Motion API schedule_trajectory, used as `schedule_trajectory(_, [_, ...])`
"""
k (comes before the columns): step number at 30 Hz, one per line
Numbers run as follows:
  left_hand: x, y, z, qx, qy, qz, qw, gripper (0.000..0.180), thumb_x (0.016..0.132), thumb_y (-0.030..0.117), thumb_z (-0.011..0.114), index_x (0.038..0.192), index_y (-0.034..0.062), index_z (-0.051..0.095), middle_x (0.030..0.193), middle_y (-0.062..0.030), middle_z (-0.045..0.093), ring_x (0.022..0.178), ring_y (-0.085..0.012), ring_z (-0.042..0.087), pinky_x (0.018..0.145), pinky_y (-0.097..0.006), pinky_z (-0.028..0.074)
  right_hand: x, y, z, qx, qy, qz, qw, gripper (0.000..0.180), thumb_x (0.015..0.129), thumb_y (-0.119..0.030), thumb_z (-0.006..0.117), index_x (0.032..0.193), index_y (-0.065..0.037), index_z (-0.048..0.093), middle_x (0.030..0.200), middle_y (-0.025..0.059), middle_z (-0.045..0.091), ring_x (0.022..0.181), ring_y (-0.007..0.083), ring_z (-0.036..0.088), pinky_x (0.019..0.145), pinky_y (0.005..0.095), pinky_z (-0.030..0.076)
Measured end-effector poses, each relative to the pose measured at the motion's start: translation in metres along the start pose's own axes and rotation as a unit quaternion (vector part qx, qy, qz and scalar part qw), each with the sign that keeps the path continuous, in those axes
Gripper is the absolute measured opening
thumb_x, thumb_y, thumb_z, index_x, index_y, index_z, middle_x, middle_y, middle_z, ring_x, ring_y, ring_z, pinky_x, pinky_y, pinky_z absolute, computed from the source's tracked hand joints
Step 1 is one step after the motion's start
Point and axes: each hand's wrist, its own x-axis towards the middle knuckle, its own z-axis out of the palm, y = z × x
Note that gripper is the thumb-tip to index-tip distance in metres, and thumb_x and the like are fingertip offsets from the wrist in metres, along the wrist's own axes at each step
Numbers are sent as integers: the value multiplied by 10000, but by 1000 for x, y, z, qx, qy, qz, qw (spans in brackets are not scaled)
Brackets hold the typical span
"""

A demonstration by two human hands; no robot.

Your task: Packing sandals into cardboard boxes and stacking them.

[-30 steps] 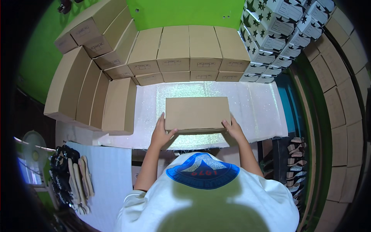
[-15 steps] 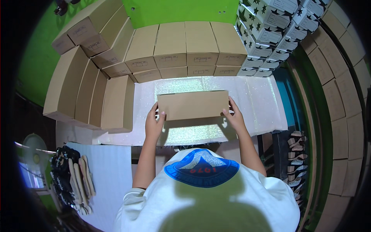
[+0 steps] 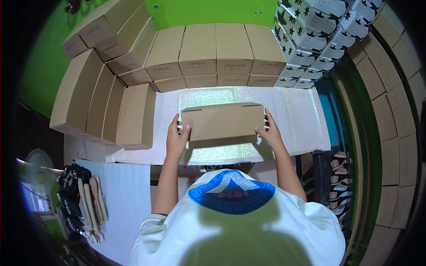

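Between my two hands is a plain brown cardboard box (image 3: 223, 123), closed and held lengthwise across the middle of the table. Its left end is gripped by my left hand (image 3: 178, 136), thumb on the near face and fingers round the end. My right hand (image 3: 270, 134) clasps the right end in the same way. Two dark slots show along the box's upper edge. Below the box, its shadow falls on the shiny, glittery white table cover (image 3: 297, 119).
Brown cartons (image 3: 197, 44) line the back, and more cartons (image 3: 73, 95) are stacked at left. White star-printed boxes (image 3: 308, 40) rise at back right. Dark and beige shoe parts (image 3: 86, 201) lie on a pale surface at lower left. Heeled pieces (image 3: 341, 177) hang in a row at right.
The box has tipped slightly, so its slotted upper edge now shows more. Both hands keep their hold and have barely moved.
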Motion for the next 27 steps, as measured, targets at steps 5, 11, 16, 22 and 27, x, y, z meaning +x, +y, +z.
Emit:
schedule_trajectory(5, [-9,-9,-9,12,-108,-26,994,526,884,320,497,1311,39,376,1154,-196,516,979,-267,558,816,-336,451,-12,-3,-8,-81,-61,32,994,872,641,-42,708,1377,-112,246,1222,141,419,1033,242,506,792,330,495])
schedule_trajectory(11, [-33,-34,-5,21,-110,13,994,547,882,283,503,1328,16,332,1234,-241,466,1125,-343,492,934,-372,406,-42,3,5,-176,-92,48,979,921,677,-181,740,1395,-89,170,1294,215,367,1117,352,470,928,412,403])
schedule_trajectory(16, [-44,-35,-6,83,-118,20,989,550,873,264,516,1322,1,335,1299,-245,405,1196,-348,419,989,-377,344,-59,22,16,-156,-83,-1,984,918,745,-311,685,1417,-62,112,1330,259,324,1261,342,323,1002,394,319])
schedule_trajectory(22, [-32,-29,-8,11,-16,80,997,480,891,280,488,1260,-19,415,1299,-228,407,1221,-342,382,1021,-384,289,-42,8,11,18,-30,-15,999,724,842,-378,571,1373,-4,253,1366,214,329,1280,318,308,1041,375,254])
schedule_trajectory(27, [10,-3,5,-36,42,119,991,538,911,321,442,1291,-48,349,1305,-228,380,1232,-342,356,1037,-382,258,-2,-3,17,81,1,-72,994,682,881,-397,495,1391,-33,225,1384,190,325,1294,297,284,1057,368,203])
